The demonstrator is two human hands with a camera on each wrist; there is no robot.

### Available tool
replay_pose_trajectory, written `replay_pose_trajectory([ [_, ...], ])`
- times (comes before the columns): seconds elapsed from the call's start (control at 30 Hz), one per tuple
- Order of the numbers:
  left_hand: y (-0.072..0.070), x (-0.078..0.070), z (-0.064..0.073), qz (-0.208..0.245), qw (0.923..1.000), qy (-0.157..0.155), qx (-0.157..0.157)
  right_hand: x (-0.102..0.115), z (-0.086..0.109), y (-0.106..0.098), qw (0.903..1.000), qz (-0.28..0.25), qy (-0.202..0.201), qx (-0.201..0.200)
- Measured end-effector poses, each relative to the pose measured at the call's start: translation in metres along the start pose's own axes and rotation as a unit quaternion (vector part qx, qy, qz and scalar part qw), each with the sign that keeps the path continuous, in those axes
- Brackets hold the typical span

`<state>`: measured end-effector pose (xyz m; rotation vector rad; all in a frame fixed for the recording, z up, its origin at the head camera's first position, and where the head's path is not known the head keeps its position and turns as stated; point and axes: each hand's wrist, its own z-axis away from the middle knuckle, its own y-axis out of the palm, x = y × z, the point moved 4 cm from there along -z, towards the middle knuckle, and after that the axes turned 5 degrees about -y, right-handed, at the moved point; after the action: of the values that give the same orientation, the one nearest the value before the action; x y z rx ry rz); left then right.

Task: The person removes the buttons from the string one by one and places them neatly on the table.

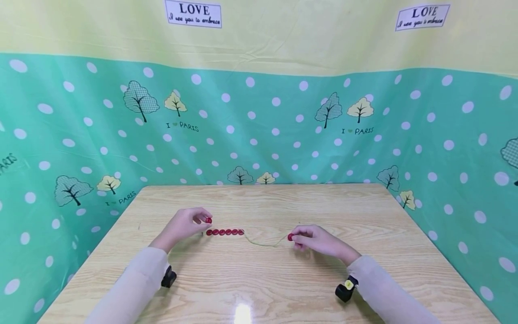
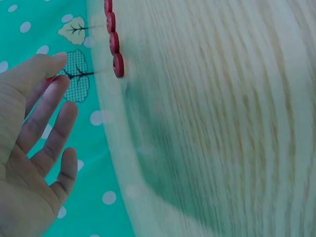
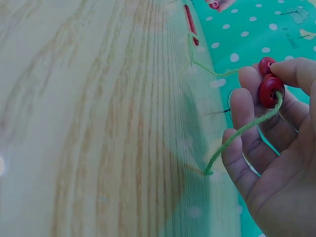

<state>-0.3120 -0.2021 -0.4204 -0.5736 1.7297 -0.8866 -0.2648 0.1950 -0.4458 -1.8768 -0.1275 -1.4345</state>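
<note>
Thumb and fingertips of my left hand (image 1: 187, 223) pinch a red button (image 1: 208, 220) just above the left end of a row of red buttons (image 1: 222, 232). In the left wrist view only a red sliver of that button shows behind the fingers. On the right, my right hand (image 1: 316, 238) pinches red buttons. The right wrist view shows two there: one button (image 3: 267, 64) at the fingertips, another (image 3: 270, 93) just below, with green string (image 3: 247, 127) coming through its hole. The string's tail hangs past the fingers. More green string (image 1: 261, 244) sags between this hand and the row's right end.
The row lies flat on a light wood-grain table (image 1: 259, 279). Behind and beside the table hangs a green and yellow printed curtain (image 1: 259, 112). Black wrist cameras sit at the left cuff (image 1: 168, 276) and right cuff (image 1: 346, 290).
</note>
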Motion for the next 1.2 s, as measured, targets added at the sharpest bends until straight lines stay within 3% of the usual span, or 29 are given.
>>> replay_pose_trajectory([
  [0.53, 0.001, 0.022, 0.003, -0.023, 0.9986, -0.038, 0.028, -0.001, 0.0, -0.001, 0.9999, -0.011, 0.0, 0.0],
  [0.83, 0.004, 0.03, 0.006, -0.013, 0.9965, -0.067, 0.049, 0.0, 0.0, -0.003, 1.0, -0.008, -0.001, -0.001],
  [1.2, 0.008, 0.036, 0.008, -0.014, 0.9965, -0.053, 0.063, 0.0, 0.002, -0.002, 0.9999, -0.008, 0.007, 0.0],
])
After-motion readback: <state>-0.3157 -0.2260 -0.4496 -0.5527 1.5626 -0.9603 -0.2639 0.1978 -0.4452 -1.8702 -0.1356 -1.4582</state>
